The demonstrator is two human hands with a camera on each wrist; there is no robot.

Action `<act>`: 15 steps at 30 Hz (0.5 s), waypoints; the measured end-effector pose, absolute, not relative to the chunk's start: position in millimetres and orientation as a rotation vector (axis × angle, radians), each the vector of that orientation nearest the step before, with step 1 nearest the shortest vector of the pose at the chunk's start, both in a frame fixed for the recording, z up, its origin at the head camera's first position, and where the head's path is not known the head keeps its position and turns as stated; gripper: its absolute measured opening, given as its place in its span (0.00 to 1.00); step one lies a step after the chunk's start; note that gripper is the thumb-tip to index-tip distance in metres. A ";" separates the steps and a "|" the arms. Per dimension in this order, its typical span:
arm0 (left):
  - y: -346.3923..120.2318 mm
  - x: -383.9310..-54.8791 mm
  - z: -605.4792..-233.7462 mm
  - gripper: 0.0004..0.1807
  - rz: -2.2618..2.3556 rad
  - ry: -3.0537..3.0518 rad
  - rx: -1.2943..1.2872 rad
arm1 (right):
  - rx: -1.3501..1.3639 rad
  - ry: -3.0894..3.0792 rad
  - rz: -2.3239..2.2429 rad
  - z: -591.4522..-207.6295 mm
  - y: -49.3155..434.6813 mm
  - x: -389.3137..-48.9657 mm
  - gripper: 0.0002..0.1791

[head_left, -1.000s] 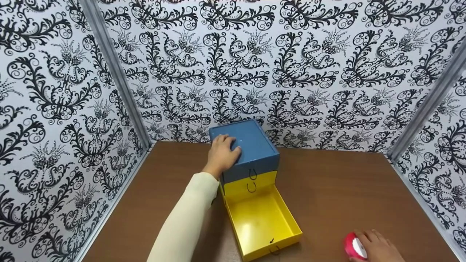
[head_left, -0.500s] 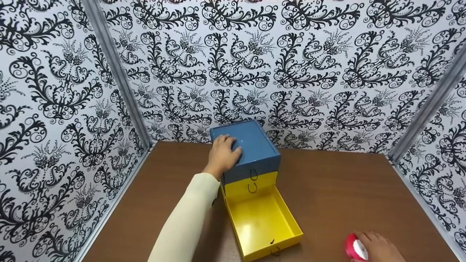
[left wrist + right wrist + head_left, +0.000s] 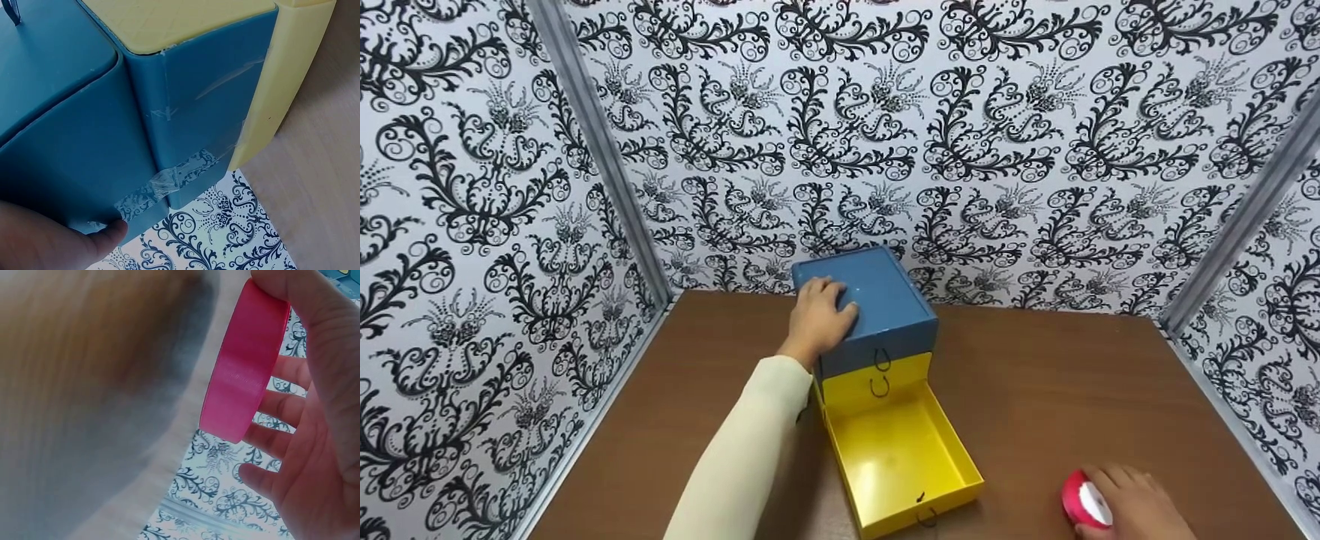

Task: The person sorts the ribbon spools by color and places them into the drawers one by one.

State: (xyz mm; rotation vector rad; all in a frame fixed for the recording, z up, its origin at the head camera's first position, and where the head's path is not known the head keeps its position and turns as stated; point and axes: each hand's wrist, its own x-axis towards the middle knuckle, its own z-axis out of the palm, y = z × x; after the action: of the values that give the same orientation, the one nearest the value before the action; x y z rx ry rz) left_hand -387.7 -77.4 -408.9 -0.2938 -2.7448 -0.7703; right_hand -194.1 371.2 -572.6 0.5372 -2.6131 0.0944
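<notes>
A small box of drawers stands on the table, with a blue upper unit (image 3: pixel 870 289) over a yellow drawer front. My left hand (image 3: pixel 819 319) rests on the left part of its blue top; in the left wrist view the thumb (image 3: pixel 104 239) touches the blue surface. At the bottom, a yellow drawer (image 3: pixel 896 450) is pulled out towards me, with nothing seen in it but a small dark mark near its front. Lower right, my right hand (image 3: pixel 1140 502) holds a roll of pink ribbon (image 3: pixel 1086 501) on a white spool, gripped between thumb and fingers (image 3: pixel 284 408).
The brown table (image 3: pixel 1057 390) extends to both sides of the drawers. Patterned black-and-white walls (image 3: pixel 855 135) enclose it at the back and sides, with grey strips at the corners. Dark loop pulls (image 3: pixel 880 360) hang on the drawer fronts.
My right hand has shifted slightly left and up with the ribbon roll. The left hand and the drawers have stayed where they were.
</notes>
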 end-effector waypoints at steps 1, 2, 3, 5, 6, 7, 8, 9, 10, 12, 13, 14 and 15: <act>-77.4 -387.7 -409.1 0.26 -0.766 -2.742 -0.293 | 0.538 -2.609 0.089 -571.1 370.1 -194.4 0.45; -77.5 -387.8 -409.2 0.26 -0.762 -2.739 -0.292 | 0.540 -2.607 0.084 -569.5 369.0 -194.8 0.45; -77.4 -388.1 -409.2 0.26 -0.759 -2.735 -0.293 | 0.543 -2.606 0.081 -567.7 367.6 -195.1 0.45; -77.3 -388.3 -409.2 0.26 -0.754 -2.733 -0.293 | 0.550 -2.603 0.082 -563.8 364.6 -195.1 0.46; -77.2 -388.3 -409.1 0.26 -0.753 -2.735 -0.292 | 0.554 -2.602 0.084 -561.8 362.9 -195.1 0.46; -77.2 -388.5 -408.9 0.26 -0.754 -2.738 -0.293 | 0.559 -2.602 0.085 -559.9 361.3 -195.2 0.46; -77.0 -388.6 -408.8 0.26 -0.756 -2.737 -0.294 | 0.562 -2.604 0.086 -557.9 359.8 -195.4 0.45; -77.0 -388.7 -408.8 0.26 -0.757 -2.738 -0.294 | 0.566 -2.606 0.085 -556.0 358.3 -195.4 0.45; -76.9 -388.7 -408.8 0.26 -0.757 -2.740 -0.295 | 0.569 -2.610 0.083 -554.1 356.9 -195.5 0.45; -77.0 -388.6 -408.7 0.26 -0.759 -2.743 -0.295 | 0.577 -2.617 0.074 -550.3 354.1 -196.1 0.45; -77.1 -388.7 -408.6 0.26 -0.758 -2.743 -0.295 | 0.583 -2.616 0.070 -548.6 352.8 -196.7 0.45; -77.2 -388.5 -408.5 0.26 -0.759 -2.744 -0.294 | 0.590 -2.613 0.069 -546.9 351.6 -197.5 0.45; -77.4 -388.5 -408.4 0.26 -0.758 -2.745 -0.292 | 0.598 -2.610 0.065 -545.5 350.2 -198.4 0.45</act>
State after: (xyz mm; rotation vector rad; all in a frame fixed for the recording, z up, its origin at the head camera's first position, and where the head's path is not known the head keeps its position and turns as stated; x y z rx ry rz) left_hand -388.5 -77.4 -408.4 -0.2925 -2.7453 -0.7584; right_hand -198.4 350.2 -545.5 0.5978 -2.6104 0.0651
